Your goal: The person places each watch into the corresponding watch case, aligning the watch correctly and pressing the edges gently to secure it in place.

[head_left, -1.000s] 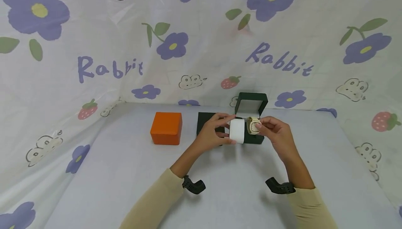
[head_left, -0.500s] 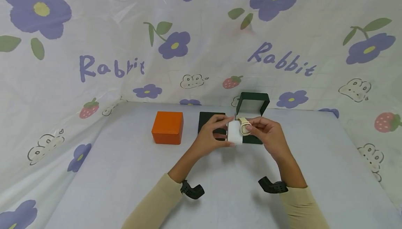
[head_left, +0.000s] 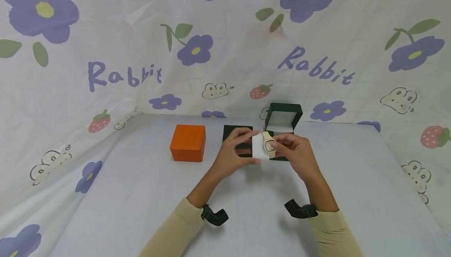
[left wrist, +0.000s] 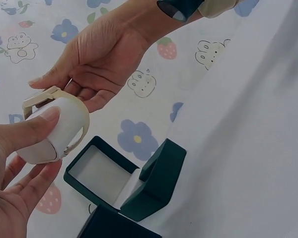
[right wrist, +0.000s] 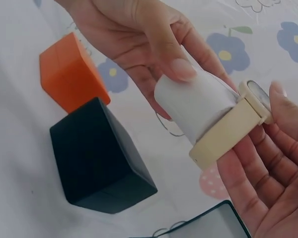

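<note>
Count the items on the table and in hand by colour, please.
Orange: 1, the closed orange box.
Dark green: 2, the closed dark box and the open hinged box.
White: 1, the watch cushion held by the left hand.
Cream: 1, the watch strapped on it, at the right hand.
Total: 5

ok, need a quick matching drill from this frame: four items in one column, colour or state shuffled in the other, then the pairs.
Things:
1. closed box beside the open one
2. cube box at far left
3. hinged box
4. watch pillow

States:
A. orange, closed
B. lid up, white lining showing
C. white, held in the left hand, cream watch strapped round it
D. dark green, closed, on the table

Pairs: 1-D, 2-A, 3-B, 4-C
</note>
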`<state>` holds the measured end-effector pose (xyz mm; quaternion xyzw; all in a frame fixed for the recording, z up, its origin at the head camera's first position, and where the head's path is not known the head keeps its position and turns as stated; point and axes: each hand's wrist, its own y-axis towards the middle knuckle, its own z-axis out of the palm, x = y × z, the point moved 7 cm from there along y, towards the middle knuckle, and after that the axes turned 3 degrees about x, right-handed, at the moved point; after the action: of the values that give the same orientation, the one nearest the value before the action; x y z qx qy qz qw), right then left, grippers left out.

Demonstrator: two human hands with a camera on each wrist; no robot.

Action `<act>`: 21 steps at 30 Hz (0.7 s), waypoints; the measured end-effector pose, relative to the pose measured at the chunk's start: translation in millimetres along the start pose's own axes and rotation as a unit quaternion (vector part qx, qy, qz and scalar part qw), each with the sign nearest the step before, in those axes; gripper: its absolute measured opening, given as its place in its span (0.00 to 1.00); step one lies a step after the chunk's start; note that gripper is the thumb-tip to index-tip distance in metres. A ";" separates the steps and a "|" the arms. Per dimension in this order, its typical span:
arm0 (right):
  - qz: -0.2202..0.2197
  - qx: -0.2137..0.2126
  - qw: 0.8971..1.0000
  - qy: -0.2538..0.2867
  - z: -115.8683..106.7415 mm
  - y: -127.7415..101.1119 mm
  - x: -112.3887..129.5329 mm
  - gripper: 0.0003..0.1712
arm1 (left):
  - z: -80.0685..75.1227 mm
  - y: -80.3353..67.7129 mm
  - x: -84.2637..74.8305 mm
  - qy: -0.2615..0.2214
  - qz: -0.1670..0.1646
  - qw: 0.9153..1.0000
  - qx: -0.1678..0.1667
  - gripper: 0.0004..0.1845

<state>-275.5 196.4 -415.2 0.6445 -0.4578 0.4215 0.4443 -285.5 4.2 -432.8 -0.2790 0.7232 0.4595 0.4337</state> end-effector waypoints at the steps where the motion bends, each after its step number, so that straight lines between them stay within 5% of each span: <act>1: 0.000 -0.002 1.000 0.003 0.9 0.1 0.7 0.16 | -0.9 0.1 -0.3 0.000 -0.001 1.000 -0.004 0.40; 21: 0.014 -0.003 0.999 0.035 14.2 -0.6 8.6 0.20 | -16.1 1.4 -5.6 0.007 -0.016 1.000 -0.016 0.39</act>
<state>-271.0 181.1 -410.7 0.6211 -0.4524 0.4490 0.4561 -290.0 -9.8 -424.0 -0.3002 0.7142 0.4621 0.4316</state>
